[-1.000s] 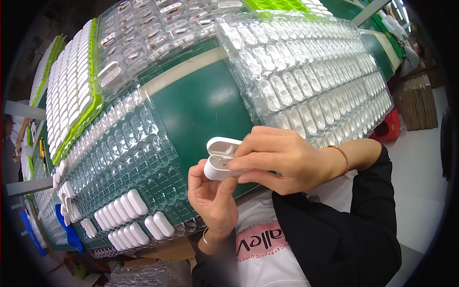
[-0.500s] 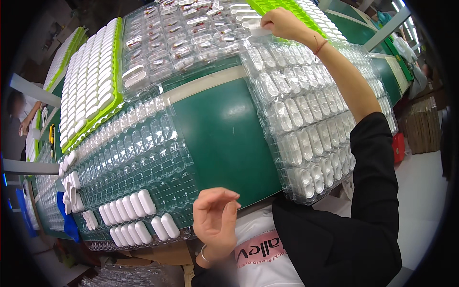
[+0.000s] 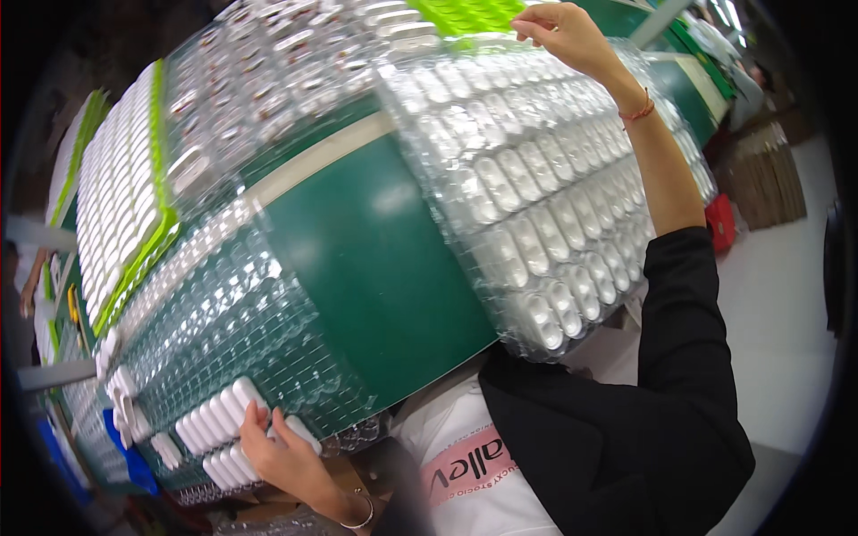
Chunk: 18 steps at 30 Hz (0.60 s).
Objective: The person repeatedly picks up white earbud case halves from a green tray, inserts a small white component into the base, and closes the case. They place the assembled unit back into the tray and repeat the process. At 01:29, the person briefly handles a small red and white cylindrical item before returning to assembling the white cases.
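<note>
Black jacket (image 3: 617,438), white top (image 3: 500,514), pink printed panel (image 3: 469,462), reddish right-wrist bracelet (image 3: 638,113), thin left-wrist bangle (image 3: 370,514)

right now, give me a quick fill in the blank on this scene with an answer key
1. The left hand is at the capsule-shaped cases, which are ____ in colour.
2. The right hand is beside a tray that is bright ____.
3. Of the two hands, the ____ one is higher in the picture.
4. The right sleeve is ____ in colour.

Missing words: white; green; right; black
</note>
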Each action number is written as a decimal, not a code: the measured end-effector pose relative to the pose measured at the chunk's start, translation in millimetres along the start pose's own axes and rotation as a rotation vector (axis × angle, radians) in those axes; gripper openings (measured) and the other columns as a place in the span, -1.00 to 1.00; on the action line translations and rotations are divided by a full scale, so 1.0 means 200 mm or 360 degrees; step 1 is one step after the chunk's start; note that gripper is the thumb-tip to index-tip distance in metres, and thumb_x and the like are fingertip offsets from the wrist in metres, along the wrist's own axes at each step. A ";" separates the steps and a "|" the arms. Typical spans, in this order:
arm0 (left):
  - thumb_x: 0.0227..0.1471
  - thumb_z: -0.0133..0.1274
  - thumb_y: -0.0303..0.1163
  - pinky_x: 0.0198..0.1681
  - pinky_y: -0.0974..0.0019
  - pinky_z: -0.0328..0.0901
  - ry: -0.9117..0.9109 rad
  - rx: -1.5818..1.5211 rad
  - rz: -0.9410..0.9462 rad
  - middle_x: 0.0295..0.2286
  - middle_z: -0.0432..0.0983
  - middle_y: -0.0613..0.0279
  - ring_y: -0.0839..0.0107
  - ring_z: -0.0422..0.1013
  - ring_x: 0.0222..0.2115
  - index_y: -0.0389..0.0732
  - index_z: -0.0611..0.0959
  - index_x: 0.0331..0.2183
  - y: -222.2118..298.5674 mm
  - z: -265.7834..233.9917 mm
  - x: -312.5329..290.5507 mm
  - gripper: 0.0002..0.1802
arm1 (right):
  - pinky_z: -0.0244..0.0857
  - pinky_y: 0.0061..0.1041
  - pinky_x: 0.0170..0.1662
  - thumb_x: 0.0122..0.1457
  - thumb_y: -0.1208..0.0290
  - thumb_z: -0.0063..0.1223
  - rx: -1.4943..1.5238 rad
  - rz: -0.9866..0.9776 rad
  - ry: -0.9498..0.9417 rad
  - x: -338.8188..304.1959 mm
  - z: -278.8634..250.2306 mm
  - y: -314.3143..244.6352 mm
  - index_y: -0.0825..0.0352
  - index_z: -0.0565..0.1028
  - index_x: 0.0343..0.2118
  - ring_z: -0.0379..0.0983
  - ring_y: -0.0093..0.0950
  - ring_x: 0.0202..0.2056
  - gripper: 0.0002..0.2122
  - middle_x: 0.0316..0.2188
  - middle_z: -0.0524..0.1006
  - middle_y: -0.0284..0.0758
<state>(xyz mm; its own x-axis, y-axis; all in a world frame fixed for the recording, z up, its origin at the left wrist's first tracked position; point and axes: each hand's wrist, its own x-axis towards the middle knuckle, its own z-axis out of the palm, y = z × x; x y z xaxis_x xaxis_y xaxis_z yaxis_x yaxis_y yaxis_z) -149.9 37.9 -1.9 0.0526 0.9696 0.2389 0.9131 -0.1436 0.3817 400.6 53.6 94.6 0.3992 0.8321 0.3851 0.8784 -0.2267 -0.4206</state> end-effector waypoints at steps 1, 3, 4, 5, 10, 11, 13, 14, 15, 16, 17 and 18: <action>0.00 0.13 -0.48 -0.36 0.24 0.32 -0.0022 -0.0003 -0.0059 -0.30 0.48 0.09 0.24 0.43 -0.34 -0.33 0.54 -0.13 0.02 -0.01 0.00 -0.67 | 0.34 -0.44 -0.38 0.06 0.39 0.09 0.0008 0.0047 0.0005 -0.05 -0.06 0.12 0.41 0.60 -0.39 0.49 -0.44 -0.52 -0.82 -0.55 0.58 -0.21; 0.02 0.12 -0.45 -0.40 0.25 0.31 0.0073 0.0095 -0.0067 -0.31 0.49 0.12 0.31 0.41 -0.41 -0.28 0.54 -0.12 0.03 0.02 0.03 -0.66 | 0.33 -0.52 -0.39 0.11 0.34 0.09 -0.0172 0.0165 0.0000 -0.15 -0.25 0.37 0.41 0.60 -0.38 0.44 -0.58 -0.53 -0.79 -0.58 0.56 -0.30; 0.03 0.13 -0.42 -0.41 0.25 0.30 0.0118 0.0211 -0.0002 -0.30 0.49 0.13 0.34 0.40 -0.45 -0.26 0.54 -0.11 0.00 0.03 0.05 -0.66 | 0.34 -0.49 -0.38 0.09 0.31 0.10 -0.0327 0.0270 -0.0055 -0.23 -0.34 0.47 0.39 0.60 -0.40 0.47 -0.49 -0.52 -0.78 -0.56 0.57 -0.27; 0.03 0.13 -0.40 -0.41 0.26 0.30 0.0117 0.0223 -0.0023 -0.31 0.49 0.14 0.35 0.40 -0.46 -0.25 0.54 -0.10 -0.03 0.04 0.05 -0.65 | 0.35 -0.46 -0.36 0.08 0.28 0.10 -0.0477 0.0369 -0.0112 -0.30 -0.43 0.55 0.38 0.60 -0.41 0.50 -0.41 -0.50 -0.77 -0.54 0.58 -0.23; 0.04 0.13 -0.33 -0.42 0.27 0.30 0.0002 0.0210 -0.0263 -0.37 0.53 0.16 0.36 0.38 -0.50 -0.20 0.56 -0.06 -0.03 0.05 0.10 -0.61 | 0.37 -0.46 -0.29 0.06 0.25 0.14 -0.0884 0.0665 -0.0154 -0.60 -0.54 0.72 0.37 0.59 -0.38 0.53 -0.42 -0.44 -0.76 -0.49 0.59 -0.25; 0.03 0.13 -0.37 -0.42 0.28 0.30 -0.0006 0.0226 -0.0321 -0.38 0.55 0.15 0.36 0.39 -0.49 -0.17 0.58 -0.05 -0.01 0.03 0.12 -0.61 | 0.37 -0.44 -0.28 0.05 0.26 0.14 -0.0925 0.0672 -0.0129 -0.64 -0.54 0.74 0.36 0.59 -0.38 0.54 -0.38 -0.42 -0.76 -0.48 0.60 -0.24; 0.03 0.12 -0.43 -0.41 0.29 0.31 0.0116 0.0166 -0.0308 -0.34 0.56 0.15 0.36 0.39 -0.48 -0.19 0.58 -0.06 -0.01 0.02 0.12 -0.63 | 0.38 -0.38 -0.24 0.02 0.30 0.13 -0.0921 0.0733 -0.0094 -0.68 -0.54 0.76 0.33 0.59 -0.37 0.54 -0.28 -0.37 -0.79 -0.46 0.59 -0.20; 0.03 0.12 -0.46 -0.40 0.30 0.31 0.0180 0.0143 -0.0303 -0.33 0.56 0.15 0.36 0.40 -0.47 -0.20 0.58 -0.07 -0.01 0.00 0.12 -0.63 | 0.38 -0.38 -0.25 0.02 0.30 0.13 -0.0944 0.0740 -0.0086 -0.70 -0.53 0.79 0.33 0.59 -0.37 0.54 -0.28 -0.38 -0.79 -0.46 0.59 -0.20; 0.07 0.09 -0.44 -0.38 0.34 0.33 0.0339 0.0142 -0.0083 -0.36 0.57 0.16 0.42 0.45 -0.43 -0.14 0.55 -0.01 0.00 -0.01 0.11 -0.61 | 0.38 -0.38 -0.25 0.01 0.31 0.14 -0.0965 0.0745 -0.0079 -0.70 -0.52 0.82 0.34 0.59 -0.37 0.54 -0.28 -0.38 -0.79 -0.46 0.59 -0.20; 0.06 0.08 -0.49 -0.33 0.34 0.34 0.0363 0.0017 0.0035 -0.31 0.56 0.14 0.40 0.44 -0.40 -0.21 0.56 -0.03 0.01 -0.02 0.10 -0.62 | 0.38 -0.38 -0.25 0.00 0.31 0.14 -0.0985 0.0748 -0.0072 -0.70 -0.50 0.85 0.34 0.59 -0.37 0.54 -0.29 -0.39 -0.79 -0.46 0.59 -0.20; 0.06 0.07 -0.54 -0.29 0.34 0.34 0.0388 -0.0113 0.0145 -0.27 0.55 0.12 0.38 0.44 -0.37 -0.27 0.56 -0.05 0.08 -0.03 0.09 -0.64 | 0.38 -0.38 -0.25 -0.01 0.32 0.14 -0.0981 0.0697 -0.0082 -0.69 -0.48 0.89 0.34 0.59 -0.37 0.53 -0.28 -0.39 -0.79 -0.46 0.58 -0.20; 0.06 0.06 -0.59 -0.24 0.34 0.34 0.0406 -0.0248 0.0261 -0.22 0.54 0.10 0.36 0.44 -0.33 -0.34 0.56 -0.06 0.16 -0.02 0.08 -0.65 | 0.38 -0.38 -0.26 -0.02 0.33 0.14 -0.0982 0.0654 -0.0091 -0.70 -0.47 0.94 0.35 0.59 -0.37 0.53 -0.27 -0.39 -0.79 -0.46 0.58 -0.20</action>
<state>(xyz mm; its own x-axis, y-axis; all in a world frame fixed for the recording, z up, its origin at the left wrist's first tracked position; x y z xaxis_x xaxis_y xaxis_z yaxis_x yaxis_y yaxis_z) -122.1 47.3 17.4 0.0727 0.8530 0.5168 0.8271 -0.3411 0.4467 533.6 -153.5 38.9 0.7278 0.6403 0.2458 0.6560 -0.7544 0.0227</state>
